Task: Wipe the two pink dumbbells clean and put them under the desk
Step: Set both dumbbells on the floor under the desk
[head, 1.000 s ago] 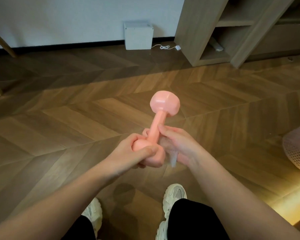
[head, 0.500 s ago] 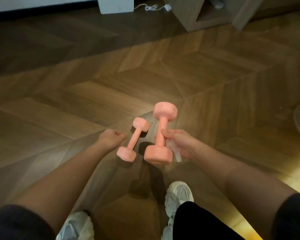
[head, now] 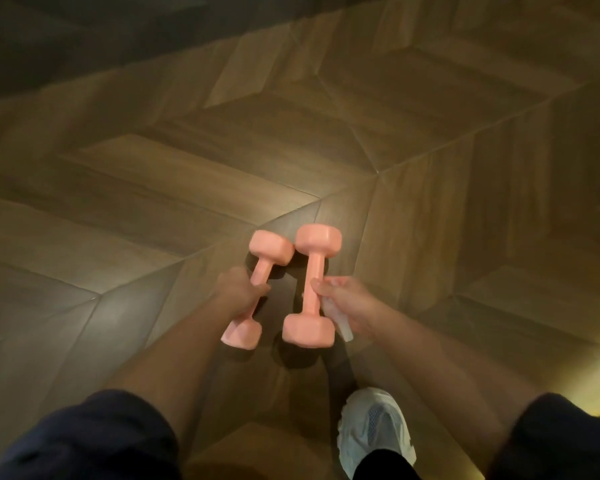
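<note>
Two pink dumbbells hang side by side just above the wooden floor. My left hand (head: 239, 292) grips the handle of the left dumbbell (head: 269, 249), which tilts a little. My right hand (head: 347, 303) holds the handle of the right dumbbell (head: 314, 289) together with a white wipe (head: 343, 327) that pokes out below my fingers. Their far heads almost touch. Dark shadows lie on the floor under both dumbbells.
The herringbone wood floor (head: 326, 133) fills the view ahead. My white shoe (head: 374, 427) stands at the bottom, right of centre. Warm light falls on the floor at the lower right.
My left hand let go of the first dumbbell, reached down and took hold of the second one. My head tilted down, so the shelf and white box left the view.
</note>
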The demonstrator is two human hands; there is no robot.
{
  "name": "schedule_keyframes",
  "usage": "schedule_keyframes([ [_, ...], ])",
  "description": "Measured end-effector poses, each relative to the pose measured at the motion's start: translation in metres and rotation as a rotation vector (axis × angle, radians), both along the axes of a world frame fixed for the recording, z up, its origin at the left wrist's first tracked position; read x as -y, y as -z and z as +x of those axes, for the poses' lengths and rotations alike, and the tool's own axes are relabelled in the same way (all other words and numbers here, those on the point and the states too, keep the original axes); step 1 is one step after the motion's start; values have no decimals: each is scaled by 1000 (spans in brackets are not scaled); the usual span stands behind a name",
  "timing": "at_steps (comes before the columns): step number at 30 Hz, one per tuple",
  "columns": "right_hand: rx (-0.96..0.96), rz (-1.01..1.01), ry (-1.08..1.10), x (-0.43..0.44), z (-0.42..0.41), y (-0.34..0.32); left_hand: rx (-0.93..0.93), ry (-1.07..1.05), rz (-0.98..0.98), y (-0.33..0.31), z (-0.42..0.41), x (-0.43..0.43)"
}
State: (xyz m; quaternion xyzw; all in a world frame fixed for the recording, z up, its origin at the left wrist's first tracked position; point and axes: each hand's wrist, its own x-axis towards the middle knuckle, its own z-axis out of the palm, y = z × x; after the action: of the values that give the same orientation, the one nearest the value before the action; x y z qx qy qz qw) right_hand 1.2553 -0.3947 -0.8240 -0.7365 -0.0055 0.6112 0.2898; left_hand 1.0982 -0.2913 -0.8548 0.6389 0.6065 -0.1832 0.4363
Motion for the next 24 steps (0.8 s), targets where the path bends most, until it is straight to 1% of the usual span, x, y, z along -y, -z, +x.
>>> schedule_keyframes([
  [2, 21, -17, 21, -1, 4, 5, 22, 54, 25, 5, 6, -3],
  [4, 43, -32, 21, -2, 9, 4, 39, 59, 11, 5, 6, -6],
  [10, 57, -33, -37, -11, 23, -35, 60, -80, 43, -36, 4, -13],
  [15, 58, -45, -133, -32, 45, -96, 70, -104, 60, -108, 29, -37],
  [18, 67, -58, -142, -56, 68, -141, 76, -109, 60, -158, 54, -62],
  [24, 82, 25, -186, -124, 132, -240, 61, -213, 8, -251, 101, -114],
])
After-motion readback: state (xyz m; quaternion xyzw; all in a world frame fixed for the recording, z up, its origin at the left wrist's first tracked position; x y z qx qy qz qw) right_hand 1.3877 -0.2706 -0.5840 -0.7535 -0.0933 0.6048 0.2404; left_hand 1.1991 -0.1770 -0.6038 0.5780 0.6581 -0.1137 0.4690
